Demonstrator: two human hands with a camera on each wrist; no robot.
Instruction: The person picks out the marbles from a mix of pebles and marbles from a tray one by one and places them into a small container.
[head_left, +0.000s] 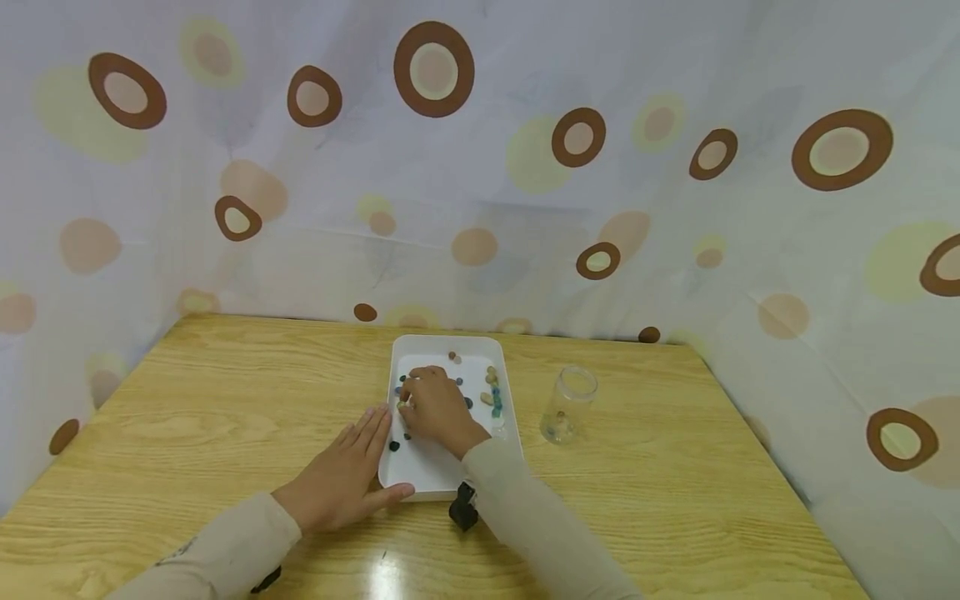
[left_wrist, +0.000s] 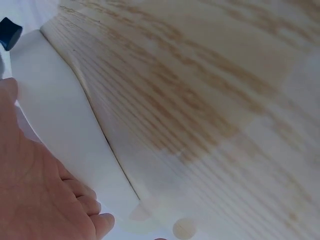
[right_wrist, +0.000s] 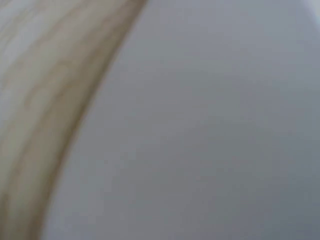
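Observation:
A shallow white tray [head_left: 427, 477] lies on the table with small coloured stones in it. My right hand [head_left: 438, 408] reaches into its left half, fingers bent down among the stones. A pale stone [head_left: 402, 405] shows right at the fingertips; I cannot tell whether they pinch it. My left hand [head_left: 341, 475] lies with straight fingers along the tray's left side, thumb at the near corner. The left wrist view shows this hand [left_wrist: 45, 190] against the white tray wall [left_wrist: 75, 120]. In the right wrist view, only blurred white tray surface [right_wrist: 190, 125] and wood appear.
Tan stones [head_left: 486, 399] and a row of teal stones [head_left: 497, 402] lie along the tray's right side. A black stone [head_left: 394, 447] sits near the left wall. Right of the tray stands a clear glass [head_left: 568, 404] with a few stones inside. A patterned curtain [head_left: 480, 167] hangs behind the table.

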